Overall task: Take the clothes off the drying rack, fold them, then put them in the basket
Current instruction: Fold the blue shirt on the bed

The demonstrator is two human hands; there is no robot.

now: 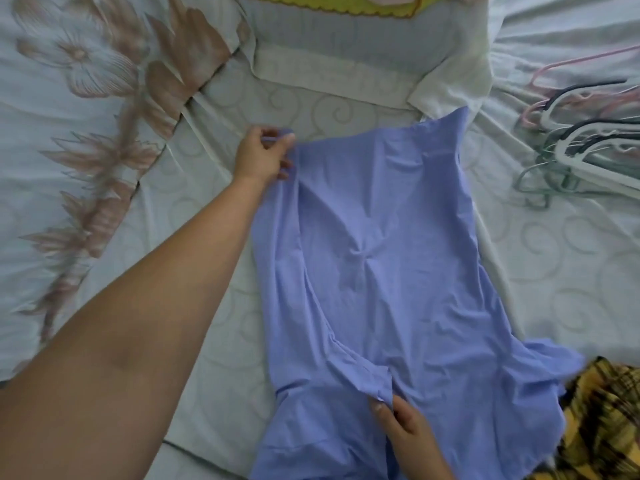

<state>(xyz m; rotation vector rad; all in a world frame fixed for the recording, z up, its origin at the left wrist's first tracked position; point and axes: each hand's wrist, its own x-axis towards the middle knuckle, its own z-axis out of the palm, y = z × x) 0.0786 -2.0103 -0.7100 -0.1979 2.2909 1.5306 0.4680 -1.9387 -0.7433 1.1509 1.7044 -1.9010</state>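
Our right hand pinches dress fold; left hand grips far corner. Left of dress, sheet; hangers well right.

a heap of hangers lies on the swirl-patterned sheet; a floral blanket covers the left side.
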